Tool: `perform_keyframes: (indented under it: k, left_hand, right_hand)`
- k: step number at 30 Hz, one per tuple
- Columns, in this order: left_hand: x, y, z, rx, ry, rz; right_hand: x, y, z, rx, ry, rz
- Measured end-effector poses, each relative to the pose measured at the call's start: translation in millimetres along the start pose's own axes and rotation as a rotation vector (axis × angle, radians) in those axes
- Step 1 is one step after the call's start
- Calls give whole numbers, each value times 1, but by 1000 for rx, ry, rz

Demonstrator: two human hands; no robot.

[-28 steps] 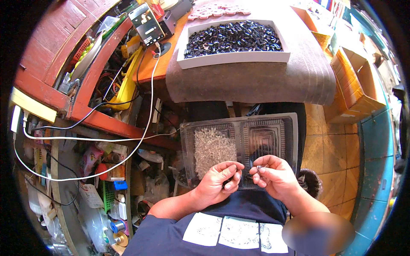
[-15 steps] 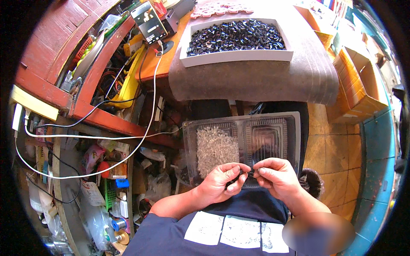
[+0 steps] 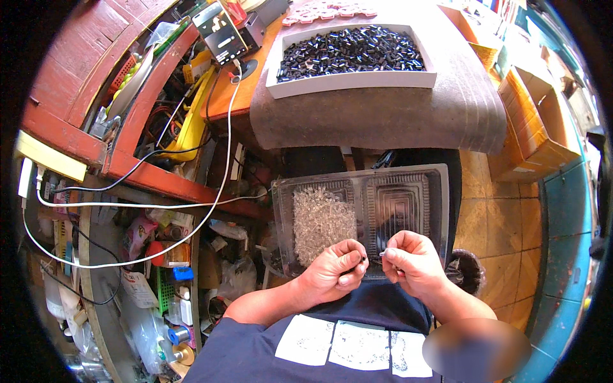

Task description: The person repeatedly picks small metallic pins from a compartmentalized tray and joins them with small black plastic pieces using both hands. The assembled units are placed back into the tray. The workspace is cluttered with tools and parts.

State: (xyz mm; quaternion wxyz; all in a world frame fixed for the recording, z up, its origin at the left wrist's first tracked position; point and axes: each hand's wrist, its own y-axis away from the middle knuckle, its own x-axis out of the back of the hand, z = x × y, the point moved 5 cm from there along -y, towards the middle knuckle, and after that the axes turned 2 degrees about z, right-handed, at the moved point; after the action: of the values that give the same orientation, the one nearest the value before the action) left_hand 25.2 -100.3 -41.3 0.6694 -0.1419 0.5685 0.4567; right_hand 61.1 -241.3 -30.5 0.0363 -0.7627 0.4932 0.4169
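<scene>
My left hand is closed, a tiny black piece showing at its thumb and fingertip. A short gap away, my right hand pinches a small pale piece, too small to make out further. Both hands hover over the near edge of a clear plastic tray on my lap. Many small transparent pieces fill the tray's left compartment. Ridges show on the bare floor of the right compartment. Beyond, a white shallow box holds a heap of small black tube-like pieces.
The box stands on a table with a grey mat. A phone leans at the table's left, its white cable looping down. Cluttered shelves fill the left side. Cardboard boxes and a dark bin are at right.
My hands have drawn slightly apart; their fingertips were close together around a dark piece. A pale piece now shows in the right fingertips. The view has shifted a little.
</scene>
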Motion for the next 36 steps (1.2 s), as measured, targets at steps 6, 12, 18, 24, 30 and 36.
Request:
perform_keyframes:
  k: [6, 12, 18, 24, 30, 36]
  left_hand:
    - [-5, 2, 1, -5, -43, 100]
    - [-6, 1, 2, -58, -75, 115]
    - [-2, -2, 3, -135, -65, 135]
    - [-1, -4, 2, -165, -77, 133]
    - [1, -4, 3, -226, -243, 171]
    - [2, -5, 6, -261, -378, 179]
  right_hand:
    - [-3, -1, 3, -17, -3, -15]
    - [-3, 0, 4, -80, 63, 36]
    - [-8, 2, 4, -27, 193, -13]
    - [-11, -2, 9, -19, 175, 14]
    - [-11, -1, 9, 29, 285, 16]
    - [-12, 2, 7, 44, 348, -10]
